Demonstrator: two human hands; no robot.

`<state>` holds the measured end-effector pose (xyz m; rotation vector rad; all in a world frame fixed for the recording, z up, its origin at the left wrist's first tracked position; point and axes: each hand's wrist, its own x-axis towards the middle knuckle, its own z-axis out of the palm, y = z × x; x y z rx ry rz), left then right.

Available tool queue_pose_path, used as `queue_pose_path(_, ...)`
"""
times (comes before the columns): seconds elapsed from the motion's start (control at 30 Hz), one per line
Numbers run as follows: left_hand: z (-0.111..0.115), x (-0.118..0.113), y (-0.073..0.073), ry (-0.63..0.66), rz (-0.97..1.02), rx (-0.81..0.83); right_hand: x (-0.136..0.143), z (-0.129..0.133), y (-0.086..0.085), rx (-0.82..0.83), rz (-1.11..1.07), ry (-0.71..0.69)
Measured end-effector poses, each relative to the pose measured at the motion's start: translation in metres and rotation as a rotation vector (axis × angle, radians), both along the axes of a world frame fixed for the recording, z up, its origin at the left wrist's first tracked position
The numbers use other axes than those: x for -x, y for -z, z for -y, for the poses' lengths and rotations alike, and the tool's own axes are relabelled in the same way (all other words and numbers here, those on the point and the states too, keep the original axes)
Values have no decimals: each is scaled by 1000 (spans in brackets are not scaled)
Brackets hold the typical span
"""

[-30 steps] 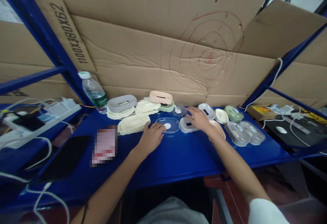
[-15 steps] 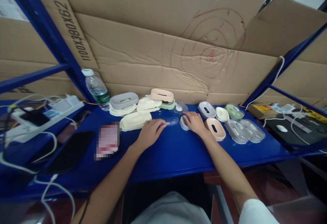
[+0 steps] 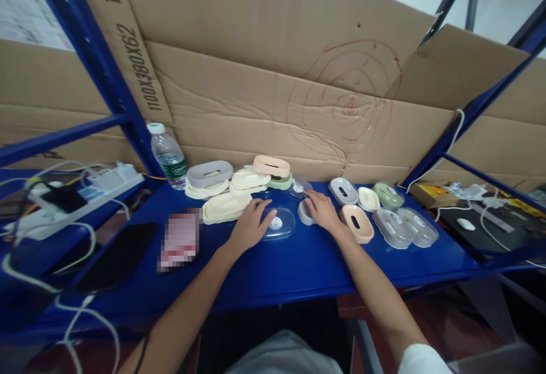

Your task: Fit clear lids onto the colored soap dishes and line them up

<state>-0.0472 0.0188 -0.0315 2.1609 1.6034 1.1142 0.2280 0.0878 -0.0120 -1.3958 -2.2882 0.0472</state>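
A clear oval plastic lid [image 3: 279, 227] with a round sticker lies flat on the blue table, just right of my left hand [image 3: 247, 225]. That hand is open, thumb and fingers apart, the thumb reaching over the lid's left edge. My right hand [image 3: 323, 210] curls over a small grey oval dish part [image 3: 305, 213], fingers on its far side; the hand covers much of it. Behind those fingers is another clear lid [image 3: 300, 186]. A peach soap-dish tray [image 3: 357, 224] with a slot sits beside my right wrist.
Cream pieces [image 3: 227, 208], a grey tray [image 3: 210, 174] and a peach tray [image 3: 272, 165] are piled at back left. Right are a grey slotted tray [image 3: 343, 191], green dish [image 3: 388, 195] and clear-covered grey dishes [image 3: 393, 227]. A bottle [image 3: 168, 155], phone [image 3: 117, 257] and power strip [image 3: 72, 209] stand left.
The clear lid by my left hand went from tilted on edge to lying flat, and the hand has let go of it. My right hand stays at the grey part. The camera view shifted slightly.
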Motion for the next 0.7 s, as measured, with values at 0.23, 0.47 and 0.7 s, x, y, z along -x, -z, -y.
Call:
queue_pose_path(0.23,15,-7,4,148,-167,38,-3,1,-1,-5,-16,16)
queue_pose_path(0.47,13,-3,5,175,-222,57,5,4,2,6,-19,22)
queue_pose_path(0.7,12,-3,-5,104,-171,-10,-10,-2,-8,-41,-105,186)
